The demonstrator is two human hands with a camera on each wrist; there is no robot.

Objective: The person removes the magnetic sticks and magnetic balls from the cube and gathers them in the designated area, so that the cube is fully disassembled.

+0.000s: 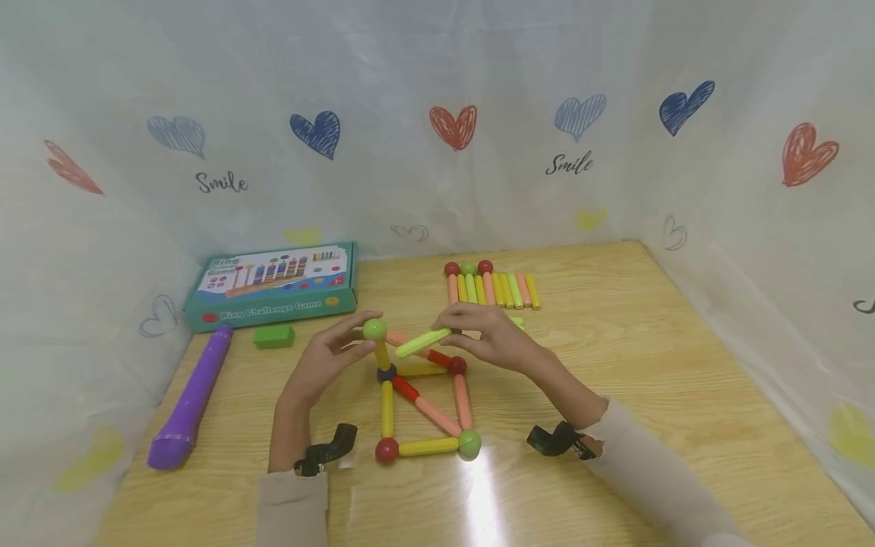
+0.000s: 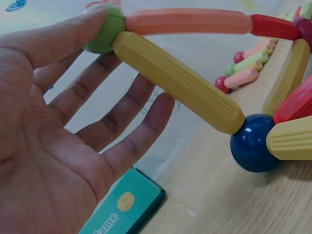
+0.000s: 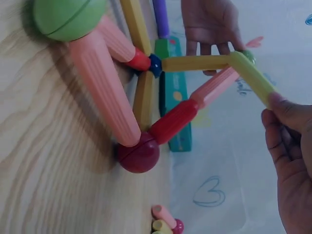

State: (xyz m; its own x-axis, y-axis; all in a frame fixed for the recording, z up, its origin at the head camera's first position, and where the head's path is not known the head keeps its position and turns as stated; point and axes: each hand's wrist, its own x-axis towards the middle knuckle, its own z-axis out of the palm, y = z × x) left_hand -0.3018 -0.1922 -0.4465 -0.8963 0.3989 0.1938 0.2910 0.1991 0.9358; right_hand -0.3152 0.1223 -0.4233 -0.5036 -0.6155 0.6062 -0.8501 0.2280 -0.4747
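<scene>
on the wooden table (image 1: 615,380), right between your arms, sits a frame (image 1: 429,409) made of balls and sticks. its flat part has four sides, with a blue ball (image 1: 386,372) at the back left, a dark red ball (image 1: 456,366) at the back right, a red ball (image 1: 386,450) at the front left and a light green ball (image 1: 469,442) at the front right. a red stick (image 1: 405,389) and a pink stick (image 1: 438,417), end to end, cut across the middle. one yellow stick (image 2: 180,83) leans up from the blue ball to a top green ball (image 1: 374,329). from there, another pink and red pair (image 2: 190,22) slopes down to the dark red ball.

your left hand (image 1: 324,365) pinches the top green ball with the thumb and a finger, and its other fingers are spread apart. your right hand (image 1: 494,334) pinches one end of a lime stick (image 1: 418,345); the other end is near the top green ball, and i cannot tell if they touch.

behind the frame, a row of sticks (image 1: 488,289) lies side by side, with three balls at the far ends of some. the teal box (image 1: 273,289) is at the back left. it looks shut, so what is in it is hidden; its top shows toy pictures. just in front of it are a green block (image 1: 274,336) and a purple toy microphone (image 1: 197,391). white cloth (image 1: 383,61) with hearts hangs behind the table.
</scene>
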